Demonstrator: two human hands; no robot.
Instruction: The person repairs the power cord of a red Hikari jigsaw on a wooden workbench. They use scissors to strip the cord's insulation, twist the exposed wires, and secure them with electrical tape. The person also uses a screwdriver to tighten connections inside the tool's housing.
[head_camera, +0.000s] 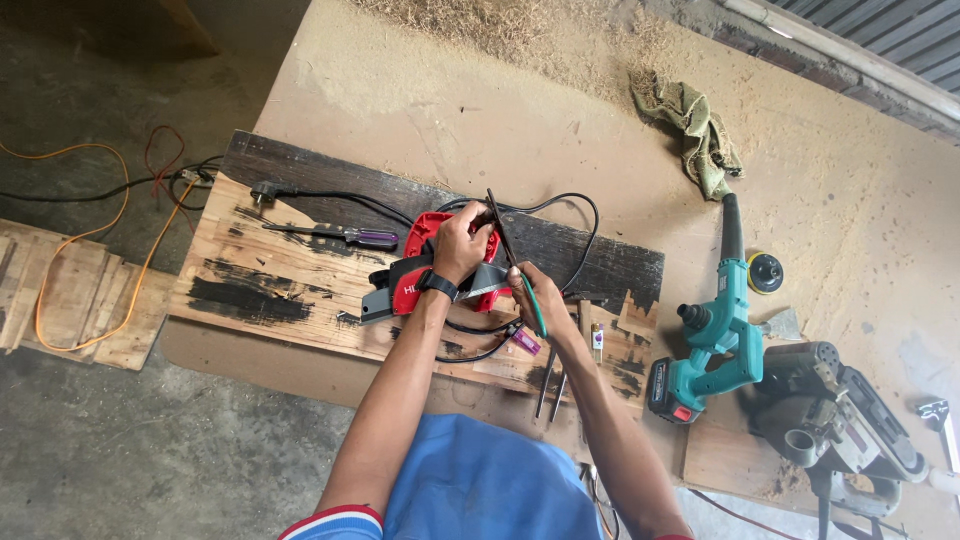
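Near the tabletop's front edge, the left hand (460, 243) clamps its fingers on the red electric planer (440, 275) to steady it, while the right hand (535, 295) grips a green-handled screwdriver (515, 262) angled into it.

Two bare forearms are seen coming up from the bottom of the frame. A black wristwatch (438, 284) with a dark strap is worn on the left wrist. A blue garment (480, 480) is seen bottom centre, and a short sleeve (335, 524) trimmed in red, white and blue bands is seen at the lower left edge.
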